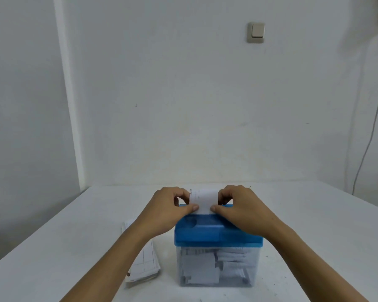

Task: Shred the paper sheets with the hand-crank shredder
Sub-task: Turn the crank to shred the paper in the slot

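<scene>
A hand-crank shredder (pixel 214 234) with a blue lid and a clear bin stands on the white table (pixel 314 225). Paper pieces fill the bin (pixel 205 269). A small white paper sheet (pixel 203 200) stands upright over the far part of the lid. My left hand (pixel 168 205) pinches its left edge between thumb and fingers. My right hand (pixel 242 205) pinches its right edge the same way. The crank is hidden from view.
A stack of lined paper sheets (pixel 143 264) lies on the table left of the shredder, partly under my left forearm. A light switch (pixel 256 32) sits on the wall behind. Cables (pixel 371 131) hang at the far right.
</scene>
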A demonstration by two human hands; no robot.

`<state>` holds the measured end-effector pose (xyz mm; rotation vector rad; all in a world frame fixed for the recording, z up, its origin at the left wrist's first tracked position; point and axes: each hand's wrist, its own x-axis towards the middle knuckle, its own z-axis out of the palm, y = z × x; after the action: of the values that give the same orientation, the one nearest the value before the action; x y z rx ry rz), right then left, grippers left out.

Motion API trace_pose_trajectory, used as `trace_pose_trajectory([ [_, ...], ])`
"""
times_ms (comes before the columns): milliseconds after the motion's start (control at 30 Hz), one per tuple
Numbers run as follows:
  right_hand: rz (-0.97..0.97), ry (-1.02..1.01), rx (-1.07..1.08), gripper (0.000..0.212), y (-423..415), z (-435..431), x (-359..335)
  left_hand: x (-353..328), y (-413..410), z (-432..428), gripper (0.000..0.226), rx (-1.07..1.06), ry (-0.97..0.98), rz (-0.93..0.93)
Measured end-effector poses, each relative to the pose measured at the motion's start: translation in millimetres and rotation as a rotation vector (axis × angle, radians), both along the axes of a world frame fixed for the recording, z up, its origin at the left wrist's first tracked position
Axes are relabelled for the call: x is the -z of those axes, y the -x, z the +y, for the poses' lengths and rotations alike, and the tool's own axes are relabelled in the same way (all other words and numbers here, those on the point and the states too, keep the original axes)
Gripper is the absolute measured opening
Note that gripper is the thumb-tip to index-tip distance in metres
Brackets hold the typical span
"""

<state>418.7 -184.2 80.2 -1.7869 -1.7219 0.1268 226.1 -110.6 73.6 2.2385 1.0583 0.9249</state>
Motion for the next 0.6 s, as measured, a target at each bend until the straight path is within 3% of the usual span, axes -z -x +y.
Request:
trace_pose_trajectory([
  [333,0.047,-0.06,0.007,0.007,-11,-12,3,-1,-3,0,0.012,-0.004,0.007,0.046],
  [500,0.111,-0.229,0.113,0.046,-41,-32,17,0,-3,2,0.006,0.025,0.027,0.062],
  [600,-0.058,-0.045,0.142,0.067,-60,-42,37,1,-2,3,0.006,0.024,0.029,0.061],
])
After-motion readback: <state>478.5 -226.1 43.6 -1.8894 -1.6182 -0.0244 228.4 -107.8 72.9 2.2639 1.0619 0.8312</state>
